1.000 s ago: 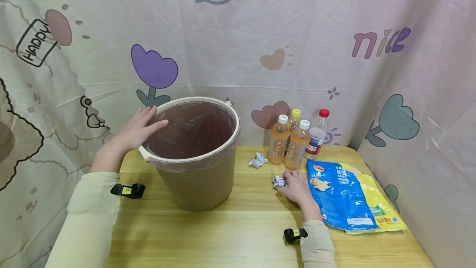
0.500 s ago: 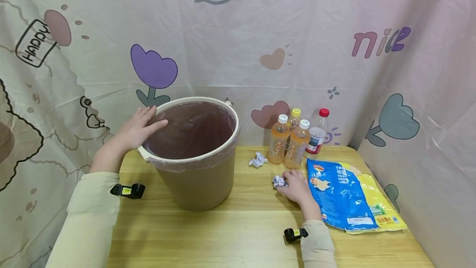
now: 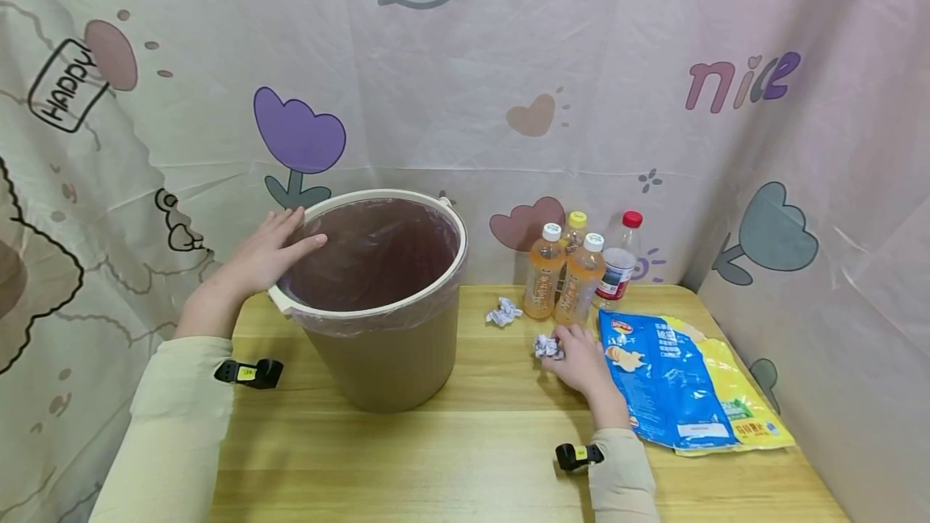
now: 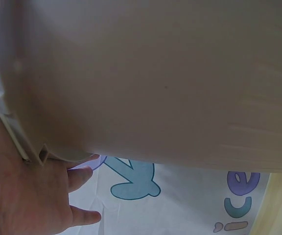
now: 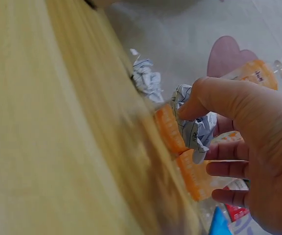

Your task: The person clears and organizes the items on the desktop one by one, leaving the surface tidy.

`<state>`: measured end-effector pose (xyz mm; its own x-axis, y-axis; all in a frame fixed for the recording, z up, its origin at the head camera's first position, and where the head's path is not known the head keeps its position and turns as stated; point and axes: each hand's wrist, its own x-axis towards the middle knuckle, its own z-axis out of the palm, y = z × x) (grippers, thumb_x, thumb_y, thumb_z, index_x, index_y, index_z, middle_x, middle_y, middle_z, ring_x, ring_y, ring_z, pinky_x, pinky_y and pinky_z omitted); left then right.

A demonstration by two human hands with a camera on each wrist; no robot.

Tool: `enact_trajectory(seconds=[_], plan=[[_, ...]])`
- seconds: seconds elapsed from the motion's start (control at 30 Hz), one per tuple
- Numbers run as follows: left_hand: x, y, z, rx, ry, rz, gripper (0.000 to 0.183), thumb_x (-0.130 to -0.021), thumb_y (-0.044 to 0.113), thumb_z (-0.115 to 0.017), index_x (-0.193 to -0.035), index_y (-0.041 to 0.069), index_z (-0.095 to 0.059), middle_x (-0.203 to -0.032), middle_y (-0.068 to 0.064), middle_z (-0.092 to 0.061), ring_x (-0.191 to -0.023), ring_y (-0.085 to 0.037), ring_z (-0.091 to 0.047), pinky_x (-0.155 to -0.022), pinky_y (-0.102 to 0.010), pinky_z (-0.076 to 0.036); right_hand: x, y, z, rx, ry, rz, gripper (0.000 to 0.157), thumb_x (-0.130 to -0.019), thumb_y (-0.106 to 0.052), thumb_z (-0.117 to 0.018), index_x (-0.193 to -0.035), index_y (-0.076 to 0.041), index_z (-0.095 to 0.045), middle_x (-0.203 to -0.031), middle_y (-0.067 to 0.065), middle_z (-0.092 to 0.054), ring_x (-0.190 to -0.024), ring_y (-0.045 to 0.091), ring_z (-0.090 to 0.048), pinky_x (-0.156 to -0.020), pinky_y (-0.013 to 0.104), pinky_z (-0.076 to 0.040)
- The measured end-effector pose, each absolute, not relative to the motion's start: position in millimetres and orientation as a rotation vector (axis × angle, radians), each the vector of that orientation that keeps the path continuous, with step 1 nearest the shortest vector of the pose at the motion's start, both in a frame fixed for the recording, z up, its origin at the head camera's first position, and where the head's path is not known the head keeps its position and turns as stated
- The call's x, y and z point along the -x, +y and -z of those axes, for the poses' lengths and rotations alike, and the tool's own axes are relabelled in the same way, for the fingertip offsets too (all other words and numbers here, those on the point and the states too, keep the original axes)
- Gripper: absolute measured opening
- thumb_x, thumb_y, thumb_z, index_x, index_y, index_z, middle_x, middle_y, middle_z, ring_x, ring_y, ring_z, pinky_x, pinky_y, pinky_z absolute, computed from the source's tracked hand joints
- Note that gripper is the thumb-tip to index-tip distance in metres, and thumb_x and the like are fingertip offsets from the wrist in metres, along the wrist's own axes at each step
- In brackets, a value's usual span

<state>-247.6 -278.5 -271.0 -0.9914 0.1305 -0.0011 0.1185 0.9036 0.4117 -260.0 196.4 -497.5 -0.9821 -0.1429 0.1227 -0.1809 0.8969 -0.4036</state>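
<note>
A brown trash can with a pale rim and a clear bag liner stands left of centre on the table. My left hand rests on its left rim, fingers straight and thumb reaching over the opening. The left wrist view has that hand beside the can's outer wall. Between thumb and fingers, my right hand pinches a crumpled paper ball; the right wrist view puts this ball just above the wood. Another paper ball lies on the table nearer the can.
Several bottles stand behind my right hand, among them an orange-labelled bottle and a red-capped bottle. A blue snack bag overlaps a yellow snack bag at the right. A printed curtain hangs behind the table.
My right hand and the paper ball have risen slightly from the table and shifted a little toward the back. The left hand and the can look unmoved.
</note>
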Motion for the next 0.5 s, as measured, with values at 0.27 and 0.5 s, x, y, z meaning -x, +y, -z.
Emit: enact_trajectory(seconds=[0.27, 0.5], plan=[[248, -279, 271, -0.198, 3.030, -0.661, 0.085, -0.099, 0.060, -0.033, -0.156, 0.006, -0.001, -0.161, -0.026, 0.005, -0.147, -0.048, 0.013, -0.114, -0.070, 0.000, 256, 195, 483, -0.275, -2.922, -0.642, 0.048, -0.079, -0.037, -0.072, -0.117, -0.012, -0.059, -0.126, 0.014, -0.057, -0.119, 0.035, -0.047, -0.095, 0.059, -0.039], [249, -279, 272, -0.201, 3.029, -0.668, 0.085, -0.099, 0.059, -0.033, -0.156, 0.006, 0.000, -0.161, -0.027, 0.005, -0.147, -0.048, 0.013, -0.114, -0.071, 0.000, 251, 192, 468, -0.278, -2.882, -0.639, 0.054, -0.080, -0.038, -0.072, -0.124, -0.010, -0.058, -0.127, 0.014, -0.055, -0.125, 0.037, -0.043, -0.096, 0.058, -0.038]])
